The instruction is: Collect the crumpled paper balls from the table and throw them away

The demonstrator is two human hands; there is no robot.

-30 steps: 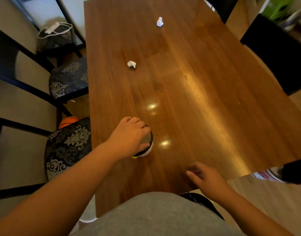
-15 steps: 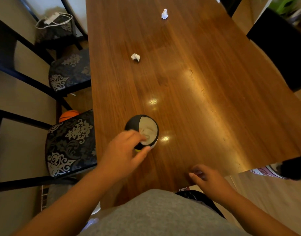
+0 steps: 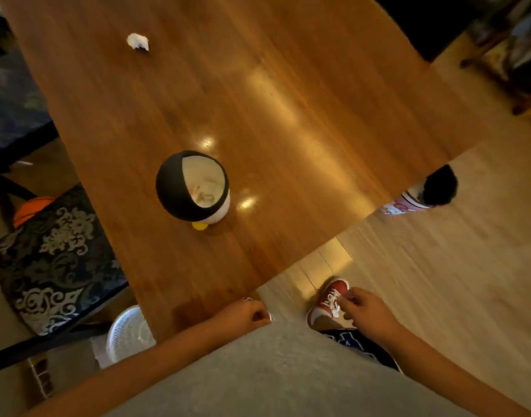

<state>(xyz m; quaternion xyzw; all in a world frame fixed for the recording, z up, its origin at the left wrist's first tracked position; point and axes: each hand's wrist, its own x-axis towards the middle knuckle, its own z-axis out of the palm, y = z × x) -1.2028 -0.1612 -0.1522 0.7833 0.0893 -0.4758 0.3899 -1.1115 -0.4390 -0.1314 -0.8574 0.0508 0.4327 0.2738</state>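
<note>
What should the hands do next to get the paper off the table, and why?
Probably reach the left hand forward to the paper ball, at the table's far left. It is the only ball in view on the wood. Both hands hang back at the near edge, the right hand loosely curled, and neither seems to hold anything. The little penguin bin stands open between, ready for the drop.

A white paper ball [image 3: 137, 42] is lying on the warm brown worktop [image 3: 288, 85], a black-and-white bin [image 3: 192, 186] showing a yellow foot [image 3: 200, 226].
</note>
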